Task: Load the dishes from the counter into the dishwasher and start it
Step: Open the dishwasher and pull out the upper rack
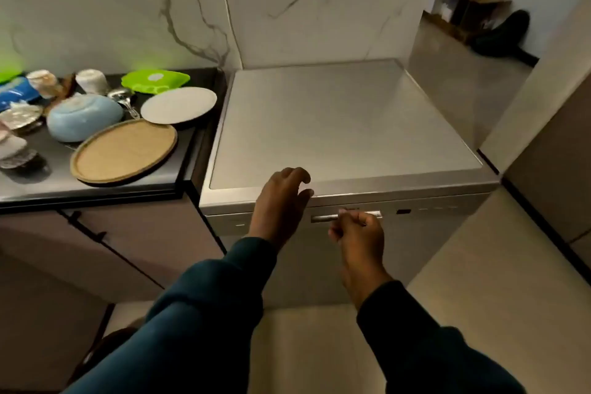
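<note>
The silver freestanding dishwasher [345, 125] stood closed beside the dark counter [96, 179]. The right hand [358, 232] curled its fingers around the recessed metal door handle [323, 218]; the left hand [281, 201] rested loosely open at the top front edge. On the counter lay a round wooden plate [124, 150], an overturned pale blue ceramic bowl [84, 118], a flat white plate [179, 105], and a lime-green plastic dish [156, 81].

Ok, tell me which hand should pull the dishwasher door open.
Right. The right hand already has its fingers curled at the handle on the closed dishwasher front. The left hand hangs open over the top edge, gripping nothing, so it would first have to drop to the handle.
</note>
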